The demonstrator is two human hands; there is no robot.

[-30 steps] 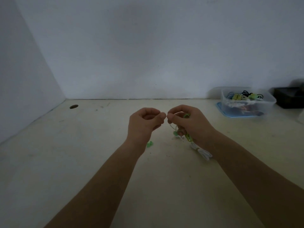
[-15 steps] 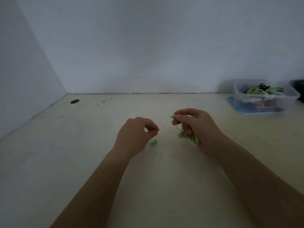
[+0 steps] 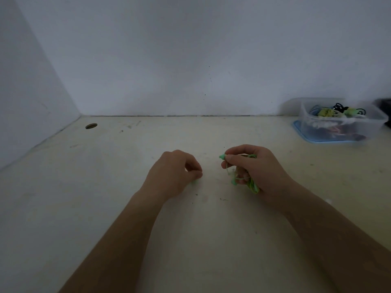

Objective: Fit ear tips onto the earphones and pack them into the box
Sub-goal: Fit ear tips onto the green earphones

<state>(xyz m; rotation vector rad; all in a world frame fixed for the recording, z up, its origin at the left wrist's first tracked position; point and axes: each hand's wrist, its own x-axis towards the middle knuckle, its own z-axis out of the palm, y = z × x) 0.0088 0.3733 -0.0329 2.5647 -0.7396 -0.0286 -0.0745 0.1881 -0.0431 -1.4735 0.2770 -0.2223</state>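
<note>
My right hand (image 3: 260, 168) grips a bundle of green earphones (image 3: 251, 185). One green earbud (image 3: 222, 156) sticks out between its thumb and forefinger, and a second earbud (image 3: 233, 181) hangs below the fingers on its cable. My left hand (image 3: 175, 174) is down on the table with curled fingers. Its thumb and forefinger close on a small green ear tip (image 3: 194, 182), which is mostly hidden under the fingertips. A clear plastic box (image 3: 304, 123) stands at the back right on a blue lid and holds several coiled earphones.
The pale tabletop (image 3: 190, 229) meets a white wall at the back and left. A round cable hole (image 3: 91, 126) lies at the back left. A dark object (image 3: 386, 111) shows at the right edge behind the box.
My hands have separated. The left hand dropped from the earbud down to the table and onto the loose ear tip. The right hand keeps the earphones, now with an earbud showing.
</note>
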